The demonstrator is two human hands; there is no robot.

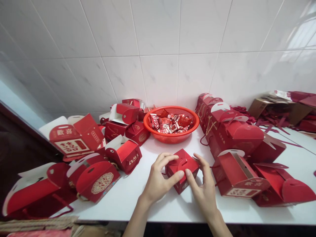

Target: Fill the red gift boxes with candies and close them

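A small red gift box (182,164) sits on the white table in front of me, its top flaps folded together. My left hand (159,176) is around its left side, with the thumb pressing on the top and the fingers curled over the back left edge. On the other side, my right hand (202,182) has its thumb on the front of the lid and its fingers along the right edge. The two thumbs almost meet at the lid's middle. A bit of cord shows at the box's left side.
Behind the box stands an orange-red plastic basket (171,140) of wrapped candies (170,123). Several red boxes (124,153) with raised flaps crowd the left. More red boxes (239,174) line the right. Farther right are a cardboard box (261,107) and red ribbons (278,121).
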